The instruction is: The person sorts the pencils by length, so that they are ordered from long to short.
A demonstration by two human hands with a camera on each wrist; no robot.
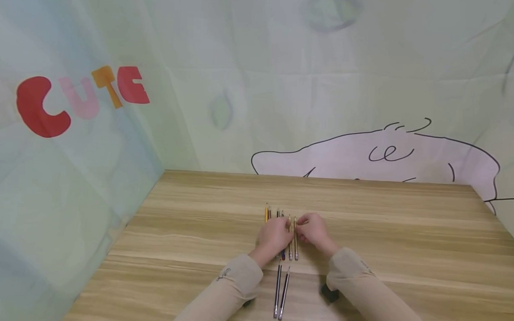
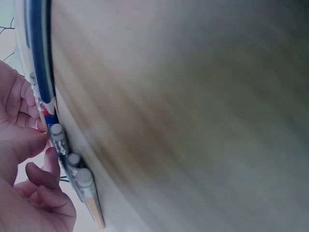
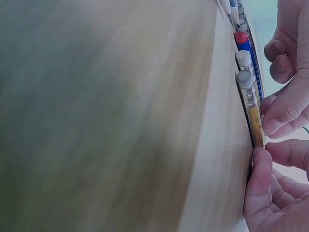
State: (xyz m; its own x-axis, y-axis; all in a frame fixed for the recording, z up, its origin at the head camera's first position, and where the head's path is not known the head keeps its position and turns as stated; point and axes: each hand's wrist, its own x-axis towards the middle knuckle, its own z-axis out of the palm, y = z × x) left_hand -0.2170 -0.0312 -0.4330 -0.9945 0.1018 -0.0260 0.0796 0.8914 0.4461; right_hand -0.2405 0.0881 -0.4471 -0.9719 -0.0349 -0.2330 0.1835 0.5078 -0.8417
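Several pencils lie side by side in a row on the wooden table. My right hand (image 1: 316,230) pinches the rightmost gold pencil (image 1: 296,249) between thumb and finger; its grey eraser end (image 3: 245,80) shows in the right wrist view. Across the row lies my left hand (image 1: 274,235), thumb and fingertip drawn together at the neighbouring gold pencil (image 1: 290,252). A blue pencil with a red end (image 3: 242,39) sits to the left of these two. Beneath the left hand, parts of the dark pencils and the yellow pencil (image 1: 266,212) are hidden.
Nearer to me, two dark pencils, one on the left (image 1: 277,289) and one on the right (image 1: 284,296), lie between the forearms. The wooden table (image 1: 186,243) meets a printed cloth backdrop (image 1: 199,106) behind and at the left. A dark object (image 1: 330,293) shows below the right sleeve.
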